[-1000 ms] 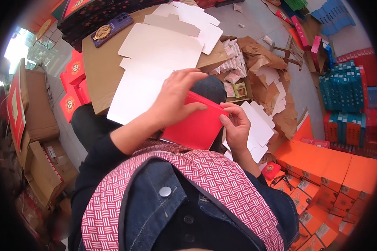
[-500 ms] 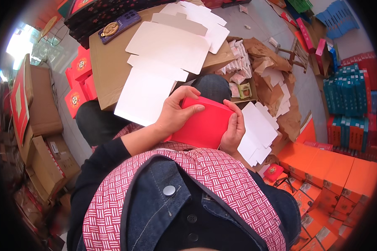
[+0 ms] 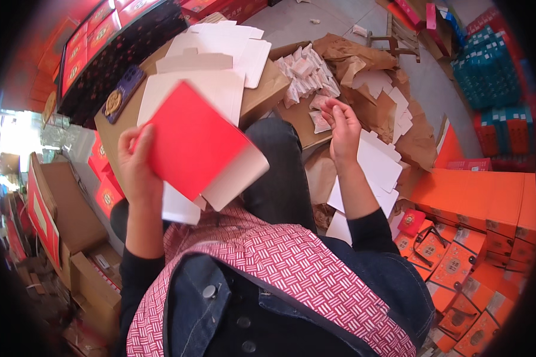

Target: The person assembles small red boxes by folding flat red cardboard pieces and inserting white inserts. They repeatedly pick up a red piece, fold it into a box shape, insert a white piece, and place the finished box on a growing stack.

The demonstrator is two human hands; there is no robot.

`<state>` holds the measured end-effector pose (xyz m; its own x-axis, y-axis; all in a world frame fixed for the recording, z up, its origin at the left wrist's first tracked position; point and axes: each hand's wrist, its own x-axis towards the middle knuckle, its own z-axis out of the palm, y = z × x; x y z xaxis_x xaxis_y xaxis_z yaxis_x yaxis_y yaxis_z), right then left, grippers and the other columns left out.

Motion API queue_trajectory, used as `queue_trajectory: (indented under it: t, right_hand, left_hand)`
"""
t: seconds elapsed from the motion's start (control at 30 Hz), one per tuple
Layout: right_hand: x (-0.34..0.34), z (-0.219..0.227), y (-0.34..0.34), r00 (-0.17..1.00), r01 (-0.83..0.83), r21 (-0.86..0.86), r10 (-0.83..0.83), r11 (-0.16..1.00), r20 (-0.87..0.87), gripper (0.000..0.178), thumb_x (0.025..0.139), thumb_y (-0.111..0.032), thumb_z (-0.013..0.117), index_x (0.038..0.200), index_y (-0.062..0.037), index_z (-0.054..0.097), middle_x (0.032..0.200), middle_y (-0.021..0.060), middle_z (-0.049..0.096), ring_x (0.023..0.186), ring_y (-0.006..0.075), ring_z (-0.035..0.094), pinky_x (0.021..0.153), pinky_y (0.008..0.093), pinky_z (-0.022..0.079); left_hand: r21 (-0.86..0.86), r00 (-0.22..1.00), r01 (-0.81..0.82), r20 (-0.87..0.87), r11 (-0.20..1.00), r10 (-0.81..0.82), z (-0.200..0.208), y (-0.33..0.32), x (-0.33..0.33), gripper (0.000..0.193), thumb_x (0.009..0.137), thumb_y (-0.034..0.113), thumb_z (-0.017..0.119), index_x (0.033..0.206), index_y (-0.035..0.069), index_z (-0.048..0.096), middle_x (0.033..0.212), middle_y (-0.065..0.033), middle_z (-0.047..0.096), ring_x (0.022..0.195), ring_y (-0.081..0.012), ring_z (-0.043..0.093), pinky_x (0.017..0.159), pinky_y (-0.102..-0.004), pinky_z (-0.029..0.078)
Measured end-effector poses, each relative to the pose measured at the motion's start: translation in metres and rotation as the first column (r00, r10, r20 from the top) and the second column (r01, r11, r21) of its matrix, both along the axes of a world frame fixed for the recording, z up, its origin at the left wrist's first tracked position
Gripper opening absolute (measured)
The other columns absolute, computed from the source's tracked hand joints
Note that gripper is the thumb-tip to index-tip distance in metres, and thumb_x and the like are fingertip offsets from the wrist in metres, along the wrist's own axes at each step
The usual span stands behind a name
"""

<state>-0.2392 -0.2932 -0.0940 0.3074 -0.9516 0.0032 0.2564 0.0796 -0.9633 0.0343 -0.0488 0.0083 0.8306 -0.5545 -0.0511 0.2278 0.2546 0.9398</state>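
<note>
My left hand (image 3: pixel 138 163) grips a red cardboard box (image 3: pixel 193 143) by its left edge, thumb on the red face. The box is tilted, and a white flap (image 3: pixel 235 175) stands out from its lower right edge. What is inside the box cannot be seen. To the right, my right hand (image 3: pixel 342 128) is raised with its fingers stretched out and nothing visible in them. It hovers beside an open brown carton of small white packets (image 3: pixel 307 71). Behind the red box, flat white box blanks (image 3: pixel 205 107) lie on a closed brown carton (image 3: pixel 110 122).
A phone in a purple case (image 3: pixel 125 89) lies at the carton's left. Crumpled brown paper (image 3: pixel 363 59) and more white blanks (image 3: pixel 369 169) are on the right. Orange boxes (image 3: pixel 464 196) with black glasses (image 3: pixel 426 247) on them stand lower right; teal boxes (image 3: pixel 485 71) are stacked beyond.
The red box has gone from both hands into my left hand alone, lifted leftward and tilted. My right hand has let go and moved up beside the packets. The view has shifted.
</note>
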Motion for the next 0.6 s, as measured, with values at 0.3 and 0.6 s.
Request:
queue_trajectory:
  t: [0.3, 0.6]
  right_hand:
    - [0.066, -0.244, -0.133, 0.512, 0.155, -0.058, -0.131, 0.986, -0.849, 0.032, 0.075, -0.031, 0.075, 0.09, -0.0028, 0.069, 0.086, 0.0093, 0.07, 0.077, 0.0187, 0.067, 0.071, 0.031, 0.052]
    - [0.119, -0.335, -0.16, 0.347, 0.007, -0.061, -0.06, 0.998, -0.936, 0.061, 0.077, -0.056, 0.062, 0.113, -0.007, 0.064, 0.103, 0.0226, 0.067, 0.098, 0.039, 0.064, 0.082, 0.0462, 0.051]
  left_hand:
    - [0.326, 0.965, 0.001, -0.249, 0.945, 0.084, -0.022, 0.019, 0.002, 0.028, 0.088, 0.004, 0.061, 0.112, -0.003, 0.048, 0.104, -0.0139, 0.062, 0.091, -0.0195, 0.064, 0.083, -0.0287, 0.053]
    - [0.352, 0.925, 0.156, -0.379, 0.923, -0.012, 0.002, 0.003, 0.014, 0.046, 0.077, -0.001, 0.065, 0.121, -0.008, 0.052, 0.11, -0.0139, 0.063, 0.1, -0.0223, 0.063, 0.091, -0.0315, 0.049]
